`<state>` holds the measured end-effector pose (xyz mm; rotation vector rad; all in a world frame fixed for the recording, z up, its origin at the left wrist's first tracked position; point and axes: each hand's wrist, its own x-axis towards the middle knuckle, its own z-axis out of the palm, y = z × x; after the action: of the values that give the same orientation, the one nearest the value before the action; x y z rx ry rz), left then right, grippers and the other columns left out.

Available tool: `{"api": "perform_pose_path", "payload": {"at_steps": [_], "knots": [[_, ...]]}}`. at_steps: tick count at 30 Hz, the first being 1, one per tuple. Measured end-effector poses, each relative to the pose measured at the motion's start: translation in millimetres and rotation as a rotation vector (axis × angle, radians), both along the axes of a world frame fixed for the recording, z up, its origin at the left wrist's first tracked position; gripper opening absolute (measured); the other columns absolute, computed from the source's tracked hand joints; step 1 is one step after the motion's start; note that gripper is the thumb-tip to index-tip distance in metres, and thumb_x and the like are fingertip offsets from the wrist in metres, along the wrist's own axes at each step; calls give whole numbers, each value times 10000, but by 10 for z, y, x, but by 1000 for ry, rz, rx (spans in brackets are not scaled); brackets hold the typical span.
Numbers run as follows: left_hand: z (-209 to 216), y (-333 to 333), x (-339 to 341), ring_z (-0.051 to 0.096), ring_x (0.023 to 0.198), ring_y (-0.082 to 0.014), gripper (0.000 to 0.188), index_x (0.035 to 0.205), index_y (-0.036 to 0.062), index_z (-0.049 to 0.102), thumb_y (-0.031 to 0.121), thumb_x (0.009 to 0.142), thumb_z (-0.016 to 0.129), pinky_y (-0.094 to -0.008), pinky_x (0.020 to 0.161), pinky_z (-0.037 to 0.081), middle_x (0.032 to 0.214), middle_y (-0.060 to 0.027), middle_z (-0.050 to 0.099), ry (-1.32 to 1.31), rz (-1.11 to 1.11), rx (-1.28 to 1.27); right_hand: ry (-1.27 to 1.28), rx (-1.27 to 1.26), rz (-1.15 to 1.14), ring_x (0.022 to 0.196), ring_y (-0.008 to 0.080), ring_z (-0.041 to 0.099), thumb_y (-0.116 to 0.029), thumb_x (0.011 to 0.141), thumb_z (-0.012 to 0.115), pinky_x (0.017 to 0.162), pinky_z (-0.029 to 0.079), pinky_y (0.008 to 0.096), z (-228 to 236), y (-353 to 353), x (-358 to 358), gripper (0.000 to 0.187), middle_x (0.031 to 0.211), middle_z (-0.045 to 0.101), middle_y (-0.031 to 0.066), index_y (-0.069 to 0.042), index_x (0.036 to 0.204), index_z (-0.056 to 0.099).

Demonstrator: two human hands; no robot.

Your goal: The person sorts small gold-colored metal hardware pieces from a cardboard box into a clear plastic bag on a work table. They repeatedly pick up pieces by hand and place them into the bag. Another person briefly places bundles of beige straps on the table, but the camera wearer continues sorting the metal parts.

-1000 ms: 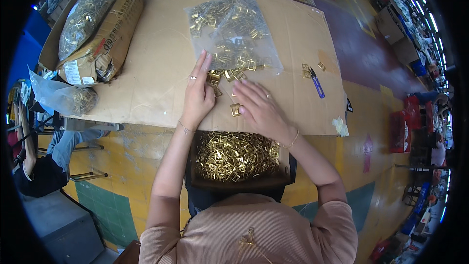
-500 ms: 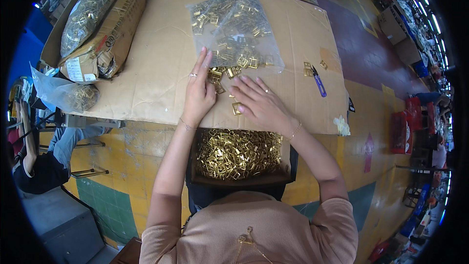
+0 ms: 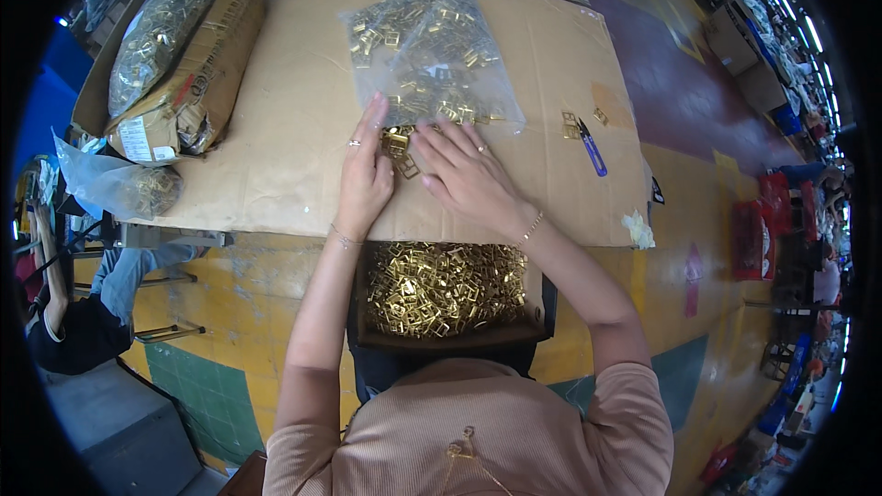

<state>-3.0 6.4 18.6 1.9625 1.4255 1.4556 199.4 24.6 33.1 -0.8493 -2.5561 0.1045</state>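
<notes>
My left hand point(image 3: 366, 174) rests on edge on the cardboard tabletop, fingers stretched out along a small heap of gold metal buckles point(image 3: 401, 145). My right hand point(image 3: 470, 182) lies palm down on the heap's other side, fingers extended and partly covering some pieces. Just beyond my fingertips lies a clear plastic bag point(image 3: 436, 60) with many square gold buckles in it; its near end touches the loose ones. Below the table edge, in front of my body, an open box point(image 3: 537, 312) is filled with the same gold buckles. What lies beneath my right palm is hidden.
Purple-handled thread snips point(image 3: 593, 149) lie to the right near a few loose buckles point(image 3: 571, 125). A worn carton point(image 3: 220, 55) with a filled plastic bag point(image 3: 165, 32) stands at left, near a smaller bag point(image 3: 152, 191). Another person's jeans-clad leg point(image 3: 129, 280) shows at far left.
My right hand has slid left and away from me, closer to my left hand. The single buckle that lay by its thumb no longer shows. The view has shifted slightly.
</notes>
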Motion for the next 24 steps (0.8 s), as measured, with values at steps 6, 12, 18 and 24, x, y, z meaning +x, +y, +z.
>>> {"api": "perform_pose_path", "payload": {"at_steps": [6, 12, 18, 24], "knots": [[2, -9, 4, 370, 1456, -371, 778, 1500, 32, 426, -160, 748, 376, -420, 1210, 290, 1552, -218, 410, -2, 11, -8, -107, -169, -28, 1494, 328, 307, -306, 1028, 498, 1226, 187, 552, -4, -323, 68, 586, 1556, 422, 161, -12, 1521, 379], [5, -5, 5, 376, 1455, -362, 786, 1508, 42, 418, -151, 748, 380, -418, 1205, 298, 1551, -215, 414, 26, 27, -15, 51, -96, -119, 1478, 332, 334, -261, 1005, 500, 1230, 176, 549, -72, 44, 133, 606, 1515, 465, 189, -10, 1535, 346], [13, -16, 14, 378, 1453, -359, 790, 1512, 53, 415, -152, 749, 385, -416, 1201, 304, 1556, -210, 407, 20, 28, -23, 72, -151, -81, 1478, 329, 333, -204, 1024, 472, 1232, 174, 528, -63, -23, 225, 560, 1517, 474, 160, -9, 1533, 347], [-2, -11, 6, 390, 1444, -361, 796, 1517, 55, 409, -154, 749, 390, -419, 1191, 319, 1560, -204, 404, 24, 28, -10, 41, -79, -7, 1458, 328, 370, -169, 1008, 489, 1230, 201, 518, -89, 43, 175, 538, 1516, 476, 158, -25, 1518, 392]]}}
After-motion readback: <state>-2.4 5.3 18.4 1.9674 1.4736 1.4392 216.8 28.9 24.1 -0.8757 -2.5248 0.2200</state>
